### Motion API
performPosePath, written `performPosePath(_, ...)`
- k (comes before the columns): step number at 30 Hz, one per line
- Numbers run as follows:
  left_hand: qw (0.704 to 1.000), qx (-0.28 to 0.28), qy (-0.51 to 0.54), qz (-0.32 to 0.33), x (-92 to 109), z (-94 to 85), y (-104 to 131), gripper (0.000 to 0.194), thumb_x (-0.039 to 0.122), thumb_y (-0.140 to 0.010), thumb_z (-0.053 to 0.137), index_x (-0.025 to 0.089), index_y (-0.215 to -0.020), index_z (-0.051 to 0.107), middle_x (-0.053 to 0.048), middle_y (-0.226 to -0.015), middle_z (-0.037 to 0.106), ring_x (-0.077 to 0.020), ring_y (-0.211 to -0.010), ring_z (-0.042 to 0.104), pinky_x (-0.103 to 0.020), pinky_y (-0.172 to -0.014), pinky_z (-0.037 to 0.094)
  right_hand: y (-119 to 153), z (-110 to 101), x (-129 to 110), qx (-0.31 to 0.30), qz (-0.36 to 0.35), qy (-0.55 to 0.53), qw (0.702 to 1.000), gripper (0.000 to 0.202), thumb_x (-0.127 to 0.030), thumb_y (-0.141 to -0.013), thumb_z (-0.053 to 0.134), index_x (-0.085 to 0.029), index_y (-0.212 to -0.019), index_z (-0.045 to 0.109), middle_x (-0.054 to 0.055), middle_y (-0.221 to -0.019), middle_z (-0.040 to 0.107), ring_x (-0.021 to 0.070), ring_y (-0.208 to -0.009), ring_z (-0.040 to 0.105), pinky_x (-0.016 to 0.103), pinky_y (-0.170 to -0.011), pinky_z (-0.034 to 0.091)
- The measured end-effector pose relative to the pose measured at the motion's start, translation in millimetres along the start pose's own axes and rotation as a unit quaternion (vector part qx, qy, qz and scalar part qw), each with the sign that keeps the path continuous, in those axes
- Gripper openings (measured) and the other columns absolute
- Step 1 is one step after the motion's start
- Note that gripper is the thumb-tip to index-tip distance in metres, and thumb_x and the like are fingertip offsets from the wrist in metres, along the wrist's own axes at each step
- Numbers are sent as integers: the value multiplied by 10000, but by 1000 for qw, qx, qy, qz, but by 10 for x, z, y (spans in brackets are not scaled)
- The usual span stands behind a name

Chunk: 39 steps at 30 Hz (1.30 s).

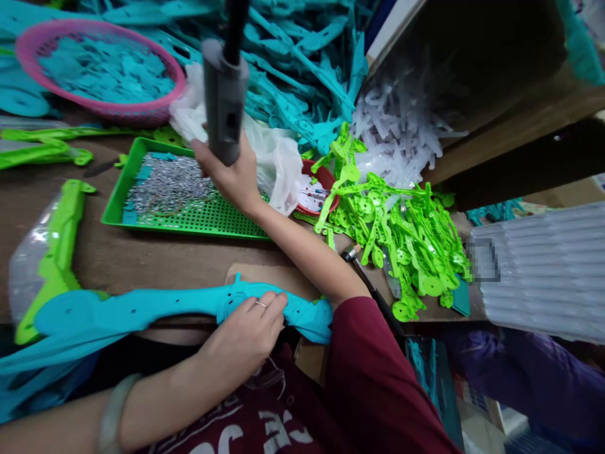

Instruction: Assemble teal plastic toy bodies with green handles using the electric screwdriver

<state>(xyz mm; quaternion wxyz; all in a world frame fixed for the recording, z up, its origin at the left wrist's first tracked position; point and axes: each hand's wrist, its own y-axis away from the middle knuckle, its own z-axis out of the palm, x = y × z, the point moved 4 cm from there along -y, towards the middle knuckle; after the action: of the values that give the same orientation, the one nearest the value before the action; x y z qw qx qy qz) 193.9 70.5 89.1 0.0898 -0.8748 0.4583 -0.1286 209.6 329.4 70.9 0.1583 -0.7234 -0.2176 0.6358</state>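
Note:
My left hand [250,331], wearing a ring, is closed over the right part of a long turquoise plastic part [177,302] with a round disc at its left end. That part lies along the table's front edge. Farther in, my right hand [234,180] grips the lower end of a grey cylindrical electric screwdriver [225,101] with a black cord or rod at its top; its tip is hidden. Below and behind that hand is a green perforated tray [231,217] with a pile of small silvery metal pieces [172,180], probably screws.
A pink basket [177,88] of turquoise pieces stands at back left. Turquoise parts [302,69] are heaped behind, bright green parts [406,233] to the right, translucent white pieces [397,126] beyond. A red bowl [331,180], a hammer-like tool [362,268] and a plastic bag [276,157] lie nearby.

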Motion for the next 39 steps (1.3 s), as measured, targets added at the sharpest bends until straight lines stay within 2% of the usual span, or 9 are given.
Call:
performPosePath(5, 997, 76, 12, 5, -45, -7, -1, 288, 91, -932, 446, 109, -1069, 699, -107, -1158, 703, -206, -1020, 629, -330, -808, 483, -41, -76, -19, 31, 90, -23, 995, 493, -610, -742, 717, -228, -1003, 548, -63, -663, 591, 119, -581, 605, 284, -641, 524)
performPosePath(8, 992, 120, -26, 4, -3, -33, 46, 377, 114, -937, 391, 91, -1193, 667, -115, -1204, 703, -216, -1064, 630, -364, -937, 455, -64, -93, -85, 35, 84, -52, 994, 493, -633, -738, 700, -234, -992, 560, -84, -580, 543, 101, -490, 558, 275, -580, 484)
performPosePath(13, 986, 114, -119, 2, 177, -68, 67, 451, 148, -923, 367, 55, -1246, 668, -155, -1252, 688, -268, -1186, 602, -411, -1019, 396, -48, -81, -104, 25, 70, -67, 995, 468, -609, -752, 701, -253, -1000, 526, -86, -573, 542, 137, -495, 585, 313, -568, 497)
performPosePath(17, 985, 108, -133, 23, 237, -77, 13, 461, 163, -900, 377, 52, -1213, 696, -163, -1191, 712, -299, -1164, 618, -420, -974, 395, -30, -93, -65, 23, 72, -41, 996, 482, -641, -762, 665, -249, -1011, 535, -81, -569, 533, 146, -528, 594, 328, -592, 507)
performPosePath(23, 988, 143, -56, -1, 179, -67, -21, 431, 113, -887, 378, 77, -1114, 743, -148, -1156, 719, -258, -1089, 609, -405, -903, 415, -16, -103, -82, 25, 72, -54, 996, 465, -607, -778, 667, -251, -1044, 529, -84, -582, 537, 136, -524, 573, 318, -581, 488)
performPosePath(29, 988, 143, -51, -17, 138, -72, 30, 371, 103, -892, 438, 9, -1152, 686, -180, -1124, 723, -179, -692, 587, -369, -674, 418, -6, -91, -129, 28, 56, -56, 996, 445, -583, -792, 668, -259, -1055, 515, -86, -577, 526, 136, -508, 566, 318, -569, 484)
performPosePath(33, 989, 136, -44, -32, 138, -107, 11, 380, 164, -937, 441, 126, -1277, 605, -143, -1100, 749, -178, -668, 620, -337, -648, 426, 8, -112, -86, 21, 59, -38, 997, 450, -615, -792, 647, -258, -1035, 523, -79, -570, 527, 150, -536, 584, 333, -584, 498)
performPosePath(35, 990, 128, -54, -20, 154, -115, -28, 357, 177, -941, 440, 153, -1257, 603, -134, -1051, 761, -169, -629, 615, -321, -623, 425, 10, -108, -34, 22, 63, -36, 997, 429, -606, -796, 650, -256, -1014, 531, -78, -564, 524, 154, -546, 590, 340, -599, 509)
performPosePath(39, 991, 97, -86, 9, 208, -81, -81, 323, 142, -886, 465, 54, -1109, 682, -195, -1065, 740, -140, -534, 562, -316, -551, 416, -37, -60, -77, 16, 62, -55, 996, 430, -602, -786, 668, -250, -997, 541, -75, -573, 522, 146, -537, 577, 334, -597, 508)
